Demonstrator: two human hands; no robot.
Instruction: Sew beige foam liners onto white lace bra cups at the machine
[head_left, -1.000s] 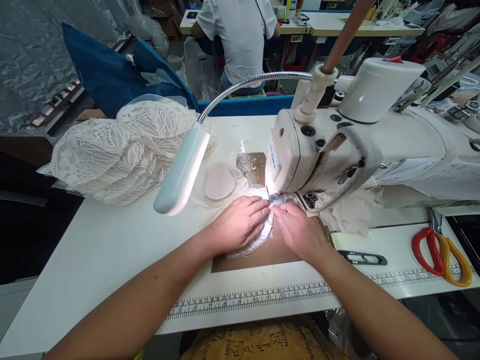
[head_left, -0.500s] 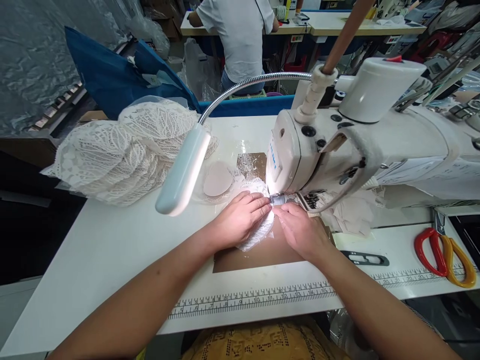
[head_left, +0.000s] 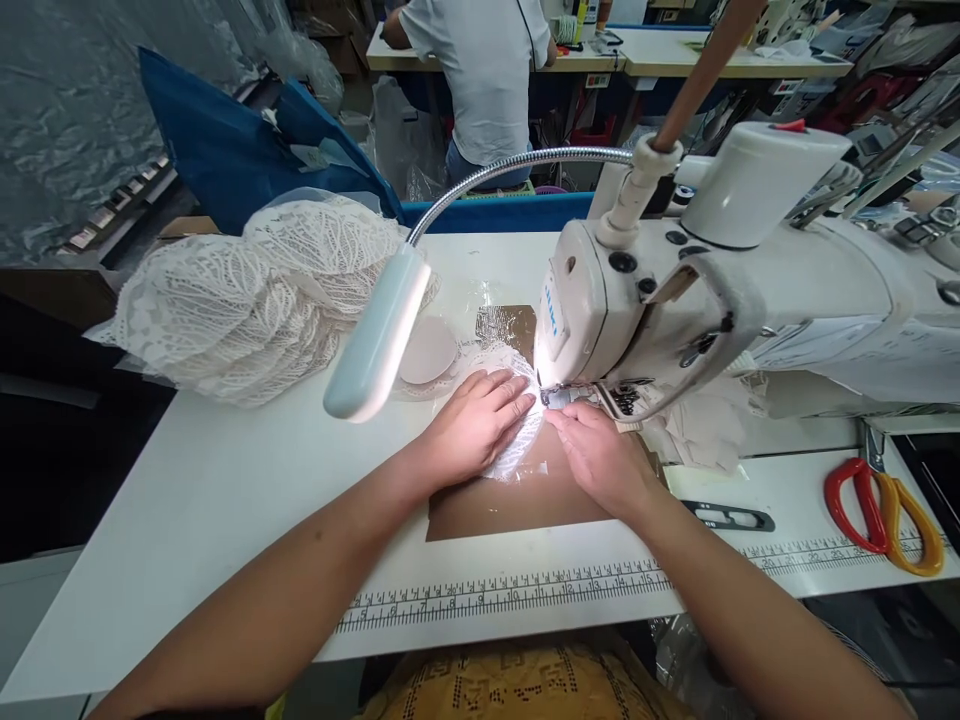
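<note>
A white lace piece (head_left: 520, 448) lies on the brown sheet (head_left: 487, 510), its right edge at the needle area of the sewing machine (head_left: 579, 295). My left hand (head_left: 474, 425) rests flat on the lace, fingers stretched out towards the needle. My right hand (head_left: 600, 450) is close to the presser foot (head_left: 556, 397), thumb and forefinger pinched at the lace's right edge. Just beyond my left hand, a round beige pad (head_left: 428, 351) lies on the lace's far part.
Stacked white lace pieces (head_left: 225, 310) fill the table's back left. A lamp (head_left: 379, 335) hangs over the work. To the right are a thread cutter (head_left: 727, 516), red and yellow scissors (head_left: 885, 510) and pale fabric (head_left: 705, 425). A printed ruler (head_left: 510, 598) runs along the front. Someone (head_left: 491, 75) sits ahead.
The lace has shifted away from me and turned under my left hand, with the round pad moving slightly left and nearer. My right hand stays by the presser foot.
</note>
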